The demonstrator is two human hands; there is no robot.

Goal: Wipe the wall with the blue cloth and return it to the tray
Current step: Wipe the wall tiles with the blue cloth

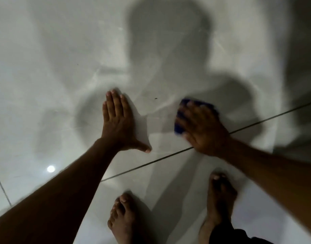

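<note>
- We see a smooth, glossy pale wall [63, 67], faintly streaked, meeting the glossy tiled floor [28, 182] at a dark grout line.
- Our left hand [118, 123] lies open, flat on the wall, fingers together and thumb spread.
- Our right hand [203, 128] presses the soft, crumpled blue cloth [180, 120] against the wall, fingers spread over it.
- Our bare feet [122, 217] stand on the tiles; our shadow darkens the wall.

blue cloth [179, 120] | bunched, blurred | pressed flat against pale glossy wall [63, 50] | mostly covered, edges showing
</note>
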